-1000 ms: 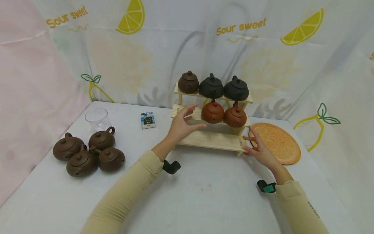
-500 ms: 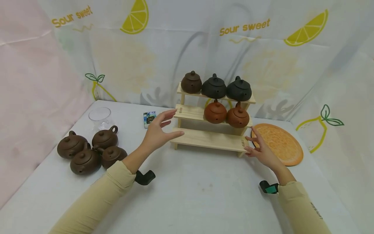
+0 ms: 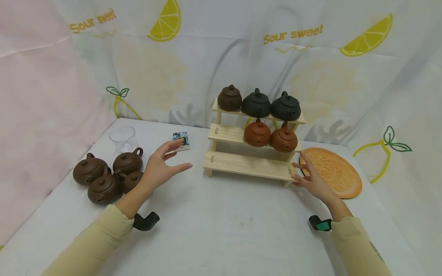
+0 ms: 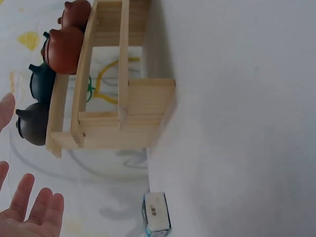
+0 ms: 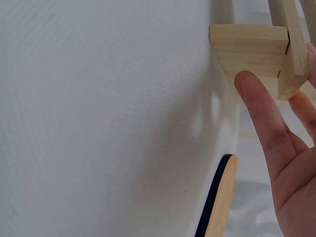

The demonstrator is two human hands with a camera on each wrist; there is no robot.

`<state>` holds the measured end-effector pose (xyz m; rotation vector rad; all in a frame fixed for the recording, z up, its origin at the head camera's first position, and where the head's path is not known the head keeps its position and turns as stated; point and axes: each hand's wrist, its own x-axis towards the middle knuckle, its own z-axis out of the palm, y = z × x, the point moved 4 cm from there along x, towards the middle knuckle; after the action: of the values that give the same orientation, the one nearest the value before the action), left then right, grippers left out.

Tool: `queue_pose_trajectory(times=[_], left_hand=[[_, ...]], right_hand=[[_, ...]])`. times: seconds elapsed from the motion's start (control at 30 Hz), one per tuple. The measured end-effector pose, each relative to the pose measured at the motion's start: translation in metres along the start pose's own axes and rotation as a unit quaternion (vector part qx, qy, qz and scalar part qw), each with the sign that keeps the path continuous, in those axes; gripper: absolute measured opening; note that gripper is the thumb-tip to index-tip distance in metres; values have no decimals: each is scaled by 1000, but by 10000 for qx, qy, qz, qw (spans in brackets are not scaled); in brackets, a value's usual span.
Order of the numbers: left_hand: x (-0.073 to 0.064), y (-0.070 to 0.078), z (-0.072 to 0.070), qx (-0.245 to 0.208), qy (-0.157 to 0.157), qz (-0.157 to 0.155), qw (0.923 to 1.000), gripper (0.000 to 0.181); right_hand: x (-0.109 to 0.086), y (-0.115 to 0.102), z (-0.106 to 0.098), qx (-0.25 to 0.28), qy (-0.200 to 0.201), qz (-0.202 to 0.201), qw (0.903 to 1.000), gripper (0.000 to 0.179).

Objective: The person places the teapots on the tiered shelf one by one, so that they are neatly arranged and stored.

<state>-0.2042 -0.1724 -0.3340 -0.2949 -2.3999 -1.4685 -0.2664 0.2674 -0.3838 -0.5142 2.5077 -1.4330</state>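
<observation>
A three-step wooden shelf point(image 3: 248, 165) stands on the table. Its top step bears a brown teapot point(image 3: 229, 98) and two black teapots point(image 3: 256, 103); two reddish-brown teapots point(image 3: 257, 133) sit on the right of the middle step. The bottom step is bare. My right hand point(image 3: 312, 180) touches the right end of the bottom step, fingers mostly straight; in the right wrist view its thumb point(image 5: 261, 113) lies by the shelf's leg. My left hand point(image 3: 160, 168) hangs in the air with fingers and thumb spread, holding nothing. Nearest to it are several dark brown teapots point(image 3: 105, 188), one partly hidden by my wrist.
Behind the brown teapots stands a clear glass cup point(image 3: 122, 137). A small patterned box point(image 3: 185, 140) lies beyond my left fingers. To the right of the shelf lies a round orange mat point(image 3: 331, 172). A printed cloth point(image 3: 221, 57) hangs along the back.
My left hand has moved left, away from the shelf and toward the brown teapots. The right hand stays at the shelf's right end. The whole view has shifted slightly.
</observation>
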Motion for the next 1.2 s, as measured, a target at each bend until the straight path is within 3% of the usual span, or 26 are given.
queue_pose_trajectory(times=[0.17, 0.5, 0.7, 0.9, 1.2], left_hand=[[-15, -13, -15, 212, -73, -182, 9996, 68], [-33, -26, -51, 855, 136, -266, 9959, 64], [-42, -34, -74, 1090, -451, -709, 9905, 65], [-49, -39, -88, 1688, -963, -584, 9792, 66], [-51, -48, -92, 2243, -1835, -568, 9554, 76]], right_hand=[[-1, 0, 0, -42, -14, -14, 10000, 90], [-1, -1, 0, 29, -10, 8, 10000, 90], [-1, -1, 0, 19, -4, -5, 10000, 90], [-1, -1, 0, -6, -1, -33, 10000, 89], [-1, -3, 0, -24, -5, -1, 10000, 89]])
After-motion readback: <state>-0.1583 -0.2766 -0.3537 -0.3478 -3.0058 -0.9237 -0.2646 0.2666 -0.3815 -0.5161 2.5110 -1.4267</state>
